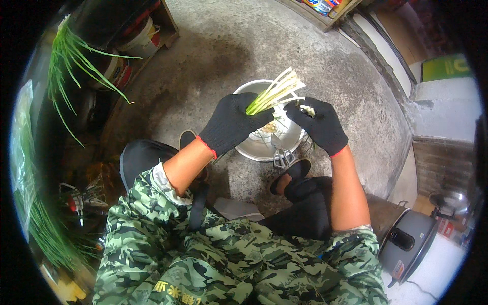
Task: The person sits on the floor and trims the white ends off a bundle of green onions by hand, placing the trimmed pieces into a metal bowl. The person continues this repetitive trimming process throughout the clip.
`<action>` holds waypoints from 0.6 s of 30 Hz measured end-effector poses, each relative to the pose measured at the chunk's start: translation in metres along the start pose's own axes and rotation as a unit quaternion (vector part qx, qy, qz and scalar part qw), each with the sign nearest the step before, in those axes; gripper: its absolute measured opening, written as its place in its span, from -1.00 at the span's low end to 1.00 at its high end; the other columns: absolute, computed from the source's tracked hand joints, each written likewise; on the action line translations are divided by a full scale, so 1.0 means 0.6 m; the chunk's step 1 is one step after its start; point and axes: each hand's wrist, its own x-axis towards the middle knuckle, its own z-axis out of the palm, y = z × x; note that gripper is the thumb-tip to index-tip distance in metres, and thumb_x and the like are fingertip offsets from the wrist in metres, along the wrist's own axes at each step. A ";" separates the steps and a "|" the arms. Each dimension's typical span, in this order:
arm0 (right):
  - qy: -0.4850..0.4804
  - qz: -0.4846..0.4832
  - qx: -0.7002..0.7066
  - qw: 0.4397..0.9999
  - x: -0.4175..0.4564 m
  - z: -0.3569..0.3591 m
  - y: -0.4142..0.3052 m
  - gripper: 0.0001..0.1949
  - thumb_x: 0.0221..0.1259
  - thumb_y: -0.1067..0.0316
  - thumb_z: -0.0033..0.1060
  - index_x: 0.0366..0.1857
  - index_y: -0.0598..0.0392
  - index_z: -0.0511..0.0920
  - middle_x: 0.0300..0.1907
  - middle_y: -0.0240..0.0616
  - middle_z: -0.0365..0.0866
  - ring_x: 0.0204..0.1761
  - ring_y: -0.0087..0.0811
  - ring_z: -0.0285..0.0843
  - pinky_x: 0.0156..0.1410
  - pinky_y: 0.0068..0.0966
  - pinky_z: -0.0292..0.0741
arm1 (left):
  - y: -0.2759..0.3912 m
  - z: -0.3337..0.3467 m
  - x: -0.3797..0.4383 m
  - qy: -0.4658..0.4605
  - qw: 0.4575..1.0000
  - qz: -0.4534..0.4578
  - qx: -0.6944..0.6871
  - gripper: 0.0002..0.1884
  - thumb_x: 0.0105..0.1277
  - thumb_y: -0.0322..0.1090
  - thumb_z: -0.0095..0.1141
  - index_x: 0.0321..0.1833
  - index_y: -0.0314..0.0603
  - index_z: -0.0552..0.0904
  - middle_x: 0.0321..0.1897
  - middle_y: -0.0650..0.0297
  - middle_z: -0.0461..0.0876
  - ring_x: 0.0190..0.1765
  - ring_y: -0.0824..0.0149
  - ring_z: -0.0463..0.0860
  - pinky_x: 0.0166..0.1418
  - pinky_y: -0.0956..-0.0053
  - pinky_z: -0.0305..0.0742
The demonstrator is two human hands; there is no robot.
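My left hand (pixel 240 118), in a black knit glove with a red cuff edge, is closed around a bunch of scallion-like stalks (pixel 274 91). Their white ends fan out up and to the right. Close beside those ends, my right hand (pixel 322 124), gloved the same way, has its fingers curled on a small whitish clump (pixel 307 111) that looks like trimmed stalk ends. Below both hands a round metal basin (pixel 249 152) rests on the floor, with green and pale scraps inside. Metal-handled scissors (pixel 283 157) lean over its near rim, blades inward.
Long green stalks (pixel 63 72) hang over at upper left. More greens (pixel 49 232) lie in a plastic bag (pixel 24 152) at far left. Buckets (pixel 141 40) stand on a shelf. A grey rice cooker (pixel 406 244) is at lower right. My feet flank the basin on concrete (pixel 305 45).
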 end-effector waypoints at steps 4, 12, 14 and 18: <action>0.040 -0.050 -0.035 0.997 0.001 0.002 0.004 -0.80 0.33 0.36 0.48 -0.06 0.19 0.79 -0.09 -0.15 0.86 -0.06 -0.42 0.79 0.12 -0.45 0.64 | 0.007 -0.001 0.000 -0.005 0.998 -0.009 -0.069 -0.76 0.38 -0.26 0.43 -0.07 -0.31 0.81 -0.35 0.32 0.81 -0.34 0.55 0.62 -0.22 0.53 0.53; 0.104 -0.102 -0.139 0.979 0.001 -0.034 0.001 -0.87 0.39 0.40 0.36 -0.09 0.18 0.73 -0.18 -0.10 0.80 -0.14 -0.34 0.79 0.02 -0.41 0.63 | 0.054 -0.023 -0.005 -0.014 0.968 -0.144 -0.206 -0.79 0.33 -0.24 0.46 -0.19 -0.27 0.80 -0.51 0.39 0.68 -0.50 0.59 0.46 -0.41 0.58 0.30; 0.120 -0.128 -0.148 0.973 0.003 -0.041 0.019 -0.89 0.41 0.41 0.33 -0.11 0.16 0.71 -0.21 -0.08 0.78 -0.17 -0.24 0.79 -0.01 -0.38 0.63 | 0.048 -0.024 -0.006 -0.018 0.967 -0.149 -0.208 -0.79 0.33 -0.23 0.46 -0.20 -0.26 0.80 -0.51 0.40 0.67 -0.51 0.59 0.45 -0.41 0.57 0.30; 0.178 -0.150 -0.168 0.958 0.009 -0.044 0.034 -0.92 0.43 0.39 0.28 -0.14 0.12 0.69 -0.24 -0.04 0.75 -0.19 -0.08 0.79 -0.06 -0.32 0.63 | 0.034 -0.021 -0.002 -0.022 0.972 -0.140 -0.190 -0.77 0.35 -0.21 0.45 -0.20 -0.25 0.79 -0.52 0.40 0.66 -0.50 0.59 0.47 -0.41 0.58 0.32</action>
